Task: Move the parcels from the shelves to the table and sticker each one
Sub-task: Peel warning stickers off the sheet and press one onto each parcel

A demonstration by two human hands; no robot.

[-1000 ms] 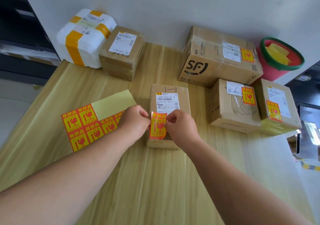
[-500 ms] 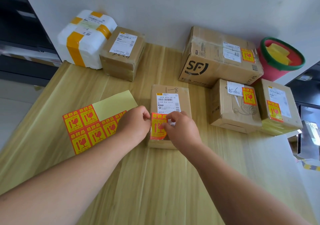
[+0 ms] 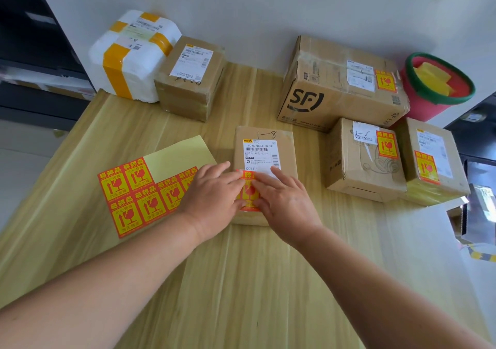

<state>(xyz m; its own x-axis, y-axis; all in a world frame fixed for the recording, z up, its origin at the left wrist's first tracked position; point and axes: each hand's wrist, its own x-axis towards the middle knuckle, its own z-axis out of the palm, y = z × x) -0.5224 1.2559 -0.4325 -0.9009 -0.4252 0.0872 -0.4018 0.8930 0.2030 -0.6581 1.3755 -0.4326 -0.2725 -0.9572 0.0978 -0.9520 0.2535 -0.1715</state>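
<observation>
A small flat cardboard parcel marked "1-8" lies in the middle of the wooden table. An orange-and-yellow fragile sticker lies on its near half, partly hidden under my fingers. My left hand and my right hand both press flat on the sticker with straight fingers. The sticker sheet lies on the table to the left, its upper right part bare backing; my left hand covers its right edge.
A white foam box with yellow tape and a brown parcel stand at the back left. A large SF box and two smaller stickered parcels stand at the right. A red basket sits behind them. Dark shelves are at the left.
Both hands pinched the sticker by its top corners above the parcel; now it lies on the parcel and both hands have flattened onto it.
</observation>
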